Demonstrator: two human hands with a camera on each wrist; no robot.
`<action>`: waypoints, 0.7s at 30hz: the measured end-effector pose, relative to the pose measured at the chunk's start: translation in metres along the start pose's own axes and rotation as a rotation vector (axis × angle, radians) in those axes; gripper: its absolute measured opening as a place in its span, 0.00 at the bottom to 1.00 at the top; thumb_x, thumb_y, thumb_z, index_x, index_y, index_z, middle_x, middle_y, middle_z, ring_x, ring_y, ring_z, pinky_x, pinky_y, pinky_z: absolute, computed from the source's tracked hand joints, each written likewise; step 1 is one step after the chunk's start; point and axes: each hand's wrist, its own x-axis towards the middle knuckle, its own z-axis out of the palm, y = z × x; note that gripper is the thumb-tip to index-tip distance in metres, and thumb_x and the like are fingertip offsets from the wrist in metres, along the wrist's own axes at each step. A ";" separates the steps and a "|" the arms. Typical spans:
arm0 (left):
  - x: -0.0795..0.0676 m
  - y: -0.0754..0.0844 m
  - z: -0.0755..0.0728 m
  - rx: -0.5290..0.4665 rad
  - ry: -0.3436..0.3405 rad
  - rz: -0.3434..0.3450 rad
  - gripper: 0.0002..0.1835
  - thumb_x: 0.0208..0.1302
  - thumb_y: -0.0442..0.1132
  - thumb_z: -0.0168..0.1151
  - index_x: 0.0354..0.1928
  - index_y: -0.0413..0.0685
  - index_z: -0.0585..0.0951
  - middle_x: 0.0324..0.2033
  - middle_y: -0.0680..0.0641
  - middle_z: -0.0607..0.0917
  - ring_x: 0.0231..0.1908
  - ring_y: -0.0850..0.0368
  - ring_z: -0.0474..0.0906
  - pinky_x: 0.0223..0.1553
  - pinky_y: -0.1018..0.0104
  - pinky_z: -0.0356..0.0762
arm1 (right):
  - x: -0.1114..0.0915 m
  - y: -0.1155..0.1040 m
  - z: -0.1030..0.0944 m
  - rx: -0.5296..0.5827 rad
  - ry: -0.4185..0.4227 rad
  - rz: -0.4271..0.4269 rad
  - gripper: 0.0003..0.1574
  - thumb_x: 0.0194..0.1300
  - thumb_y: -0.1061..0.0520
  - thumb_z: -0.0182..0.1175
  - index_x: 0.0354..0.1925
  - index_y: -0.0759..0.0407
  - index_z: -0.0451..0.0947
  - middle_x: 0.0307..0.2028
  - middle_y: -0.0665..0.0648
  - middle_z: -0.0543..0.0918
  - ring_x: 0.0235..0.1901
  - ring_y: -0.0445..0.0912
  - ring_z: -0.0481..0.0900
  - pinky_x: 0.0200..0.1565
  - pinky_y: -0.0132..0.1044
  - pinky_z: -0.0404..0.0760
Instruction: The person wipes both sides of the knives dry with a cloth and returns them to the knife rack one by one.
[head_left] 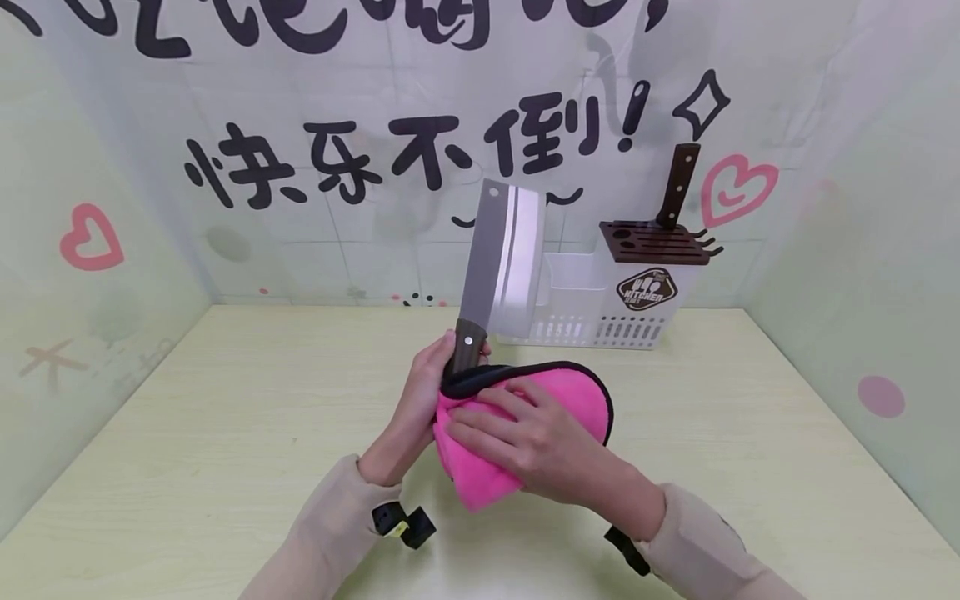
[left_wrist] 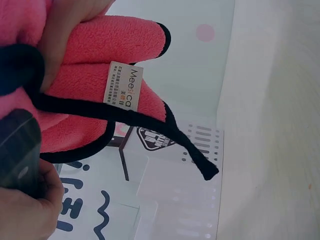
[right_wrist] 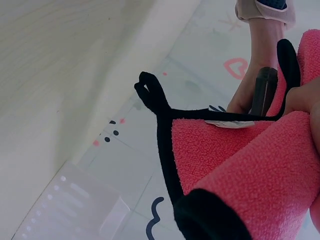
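My left hand point(head_left: 420, 396) grips the dark handle of a cleaver point(head_left: 502, 258) that is held upright above the table, its broad steel blade pointing up. A folded pink cloth point(head_left: 585, 404) with black edging is in my right hand point(head_left: 540, 437), fingers spread over its front. It overlaps the lower end of the cleaver's handle in the head view. From the left wrist, a white label point(left_wrist: 124, 85) shows on the cloth, beside the dark handle point(left_wrist: 22, 150). A black hanging loop point(right_wrist: 150, 92) sticks out from the cloth in the right wrist view.
At the back right of the pale wooden table point(head_left: 225, 400) stands a white knife holder point(head_left: 637, 325) with a brown slotted top. A brown-handled knife point(head_left: 678, 183) stands in it. Printed wall sheets point(head_left: 337, 250) enclose the back and sides.
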 end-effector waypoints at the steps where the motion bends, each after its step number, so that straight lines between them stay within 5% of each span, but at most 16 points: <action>1: 0.000 0.001 0.000 -0.002 -0.003 -0.003 0.21 0.72 0.42 0.28 0.49 0.33 0.66 0.35 0.49 0.75 0.34 0.62 0.73 0.38 0.73 0.73 | 0.000 0.000 0.000 -0.004 0.004 -0.011 0.18 0.62 0.61 0.48 0.51 0.55 0.74 0.44 0.49 0.80 0.46 0.47 0.75 0.46 0.40 0.73; 11: 0.001 0.001 0.000 0.019 0.037 0.012 0.21 0.72 0.41 0.27 0.46 0.29 0.66 0.31 0.50 0.75 0.28 0.62 0.72 0.34 0.73 0.73 | -0.001 -0.005 -0.001 -0.054 0.006 -0.112 0.20 0.66 0.63 0.41 0.51 0.53 0.74 0.47 0.48 0.79 0.46 0.46 0.76 0.42 0.37 0.73; 21: 0.001 0.002 0.001 0.024 0.027 0.015 0.22 0.72 0.41 0.27 0.45 0.27 0.66 0.30 0.48 0.74 0.27 0.62 0.72 0.33 0.73 0.72 | -0.004 -0.004 -0.002 -0.030 0.009 -0.118 0.20 0.67 0.62 0.41 0.52 0.53 0.74 0.48 0.49 0.78 0.48 0.46 0.75 0.43 0.38 0.72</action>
